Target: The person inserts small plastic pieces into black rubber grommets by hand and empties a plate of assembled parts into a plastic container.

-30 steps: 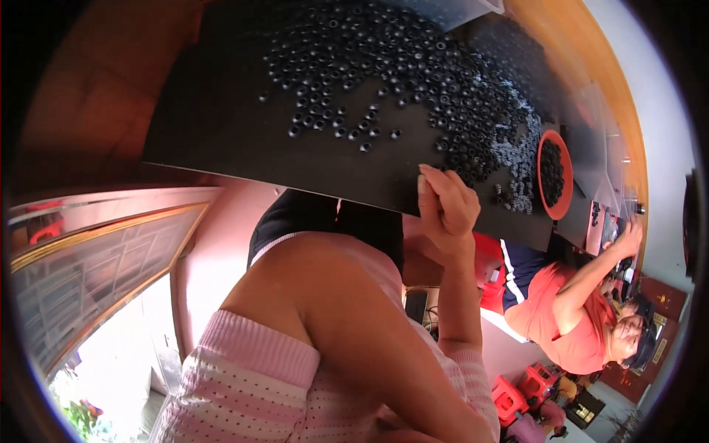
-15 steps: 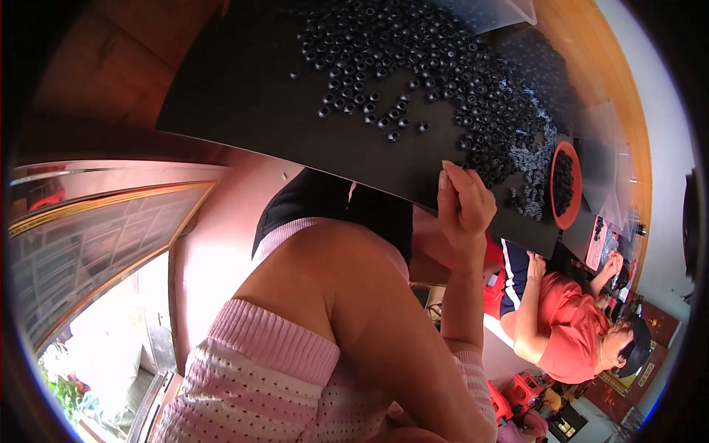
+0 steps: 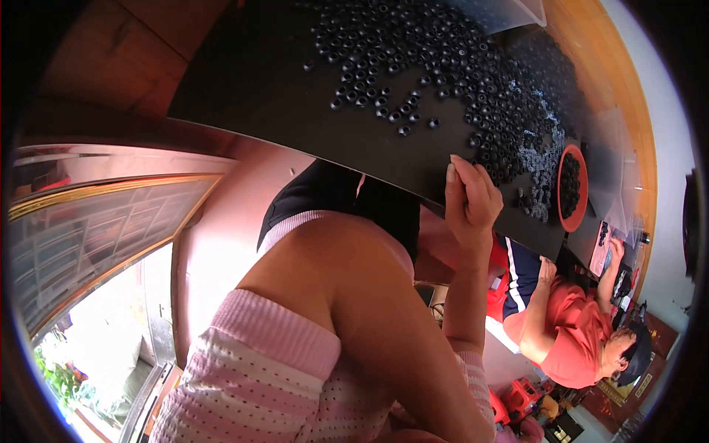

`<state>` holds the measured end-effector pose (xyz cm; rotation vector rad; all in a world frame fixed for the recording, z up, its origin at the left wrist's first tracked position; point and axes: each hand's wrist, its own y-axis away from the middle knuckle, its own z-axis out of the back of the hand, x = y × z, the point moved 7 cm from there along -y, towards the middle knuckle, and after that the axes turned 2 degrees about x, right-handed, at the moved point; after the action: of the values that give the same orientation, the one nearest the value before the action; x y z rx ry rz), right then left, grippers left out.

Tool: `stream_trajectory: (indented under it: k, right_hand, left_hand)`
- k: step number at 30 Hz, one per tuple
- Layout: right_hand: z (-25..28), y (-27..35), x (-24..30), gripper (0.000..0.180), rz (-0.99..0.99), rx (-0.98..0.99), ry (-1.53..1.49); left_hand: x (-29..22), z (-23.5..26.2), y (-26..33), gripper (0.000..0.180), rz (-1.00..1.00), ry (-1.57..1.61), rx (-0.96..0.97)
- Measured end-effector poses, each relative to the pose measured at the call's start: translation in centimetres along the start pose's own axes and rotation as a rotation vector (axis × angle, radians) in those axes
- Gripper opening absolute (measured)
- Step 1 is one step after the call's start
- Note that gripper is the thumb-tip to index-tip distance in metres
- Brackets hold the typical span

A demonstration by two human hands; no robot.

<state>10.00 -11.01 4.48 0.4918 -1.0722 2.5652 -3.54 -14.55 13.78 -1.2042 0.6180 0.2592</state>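
My right hand [image 3: 473, 196] rests on the near edge of a black table top [image 3: 266, 81], fingers curled together and thumb against the rim. I cannot see anything inside it. Just beyond the hand, a wide heap of small black rings [image 3: 443, 66] spreads over the table. An orange-rimmed round bowl [image 3: 572, 184] holding more black pieces stands to the hand's right. My bare upper arm [image 3: 332, 280], in a pink striped sleeve, fills the middle of the view. My left hand is out of sight.
To the right, a person in a red shirt [image 3: 572, 332] leans over the same table with a hand near a small tray [image 3: 605, 247]. A glazed window [image 3: 96, 236] and a pink wall lie at the left. Red stools [image 3: 517, 395] stand below.
The view has swung, sliding the table and rings toward the upper right. My right hand stays curled on the table's edge.
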Motion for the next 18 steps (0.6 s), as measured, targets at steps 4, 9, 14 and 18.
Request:
stream_trajectory:
  k: [4,9,14,18]
  right_hand:
    - [-0.2,0.0,-0.1,0.024,-0.033,0.03,-0.005]
    - [-0.4,0.1,-0.2,0.025,-0.028,0.04,0.045]
    - [-0.4,0.0,-0.3,0.025,-0.025,0.042,0.028]
    - [-0.3,-0.1,-0.5,0.025,-0.085,0.07,0.042]
  left_hand:
    - [0.0,0.0,0.1,0.02,-0.021,0.03,0.023]
    - [-0.1,0.6,0.1,0.019,-0.043,0.05,0.033]
    - [-0.4,1.1,0.3,0.019,-0.078,0.076,0.049]
    - [-0.5,1.8,0.1,0.018,-0.106,0.108,0.081]
